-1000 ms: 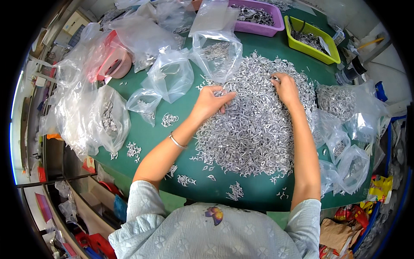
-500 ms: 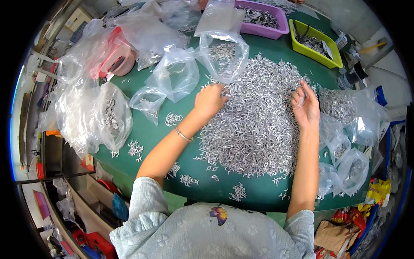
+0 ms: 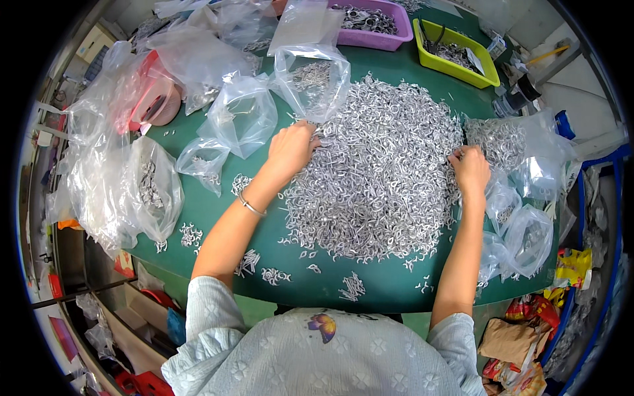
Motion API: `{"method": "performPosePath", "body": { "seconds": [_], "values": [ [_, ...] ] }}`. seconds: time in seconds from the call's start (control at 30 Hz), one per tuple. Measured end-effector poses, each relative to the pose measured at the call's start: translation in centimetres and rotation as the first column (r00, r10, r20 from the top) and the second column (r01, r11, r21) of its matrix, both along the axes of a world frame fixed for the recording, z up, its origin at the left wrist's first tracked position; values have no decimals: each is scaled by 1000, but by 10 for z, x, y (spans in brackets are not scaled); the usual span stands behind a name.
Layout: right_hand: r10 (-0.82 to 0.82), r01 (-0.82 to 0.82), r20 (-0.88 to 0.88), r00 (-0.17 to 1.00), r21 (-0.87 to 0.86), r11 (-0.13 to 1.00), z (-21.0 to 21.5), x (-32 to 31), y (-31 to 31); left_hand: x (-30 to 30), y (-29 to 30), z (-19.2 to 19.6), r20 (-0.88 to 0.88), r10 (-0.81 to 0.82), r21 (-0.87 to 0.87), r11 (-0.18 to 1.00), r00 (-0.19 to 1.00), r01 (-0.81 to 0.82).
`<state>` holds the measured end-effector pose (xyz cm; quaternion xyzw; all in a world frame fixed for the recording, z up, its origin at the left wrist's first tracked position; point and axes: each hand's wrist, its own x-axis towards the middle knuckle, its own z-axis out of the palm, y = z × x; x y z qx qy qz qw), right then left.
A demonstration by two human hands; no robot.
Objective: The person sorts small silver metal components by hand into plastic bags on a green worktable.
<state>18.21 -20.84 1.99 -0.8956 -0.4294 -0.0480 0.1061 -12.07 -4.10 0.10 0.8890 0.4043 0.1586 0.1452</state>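
A wide heap of small silver metal pieces [image 3: 370, 178], many of them curved or ring-shaped, covers the middle of the green table [image 3: 317, 290]. At the heap's upper left edge is my left hand [image 3: 292, 148], back up, with its fingers curled in against the pieces. My right hand [image 3: 471, 168] is at the heap's right edge, palm down and fingers bent together. Whatever either hand pinches is hidden or too small to name. Just beyond my left hand stands an open clear bag [image 3: 310, 86] with metal pieces inside. A filled clear bag [image 3: 498, 142] lies beside my right hand.
Small sorted piles, such as the thin pieces [image 3: 352, 286] and the curved pieces [image 3: 275, 276], lie along the near edge. A purple tray [image 3: 376, 41] and a yellow-green tray [image 3: 456, 69] stand at the back. Plastic bags [image 3: 99, 178] crowd the left side.
My right hand has turned from a raised, partly open palm to palm down, and has lowered to the heap's right edge. My left hand stays at the upper left edge. The view has shifted slightly.
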Motion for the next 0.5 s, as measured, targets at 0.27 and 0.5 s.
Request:
{"method": "performPosePath", "body": {
  "seconds": [0.27, 0.5],
  "values": [
    [42, 11, -121, 992, 403, 915, -19, 12, 0, -13, -1, 8, 185, 37, -339, 940, 982, 28],
    [341, 554, -887, 311, 461, 693, -9, 31, 28, -8, -19, 12, 494, 564, -863, 227, 662, 451]
  ]
}}
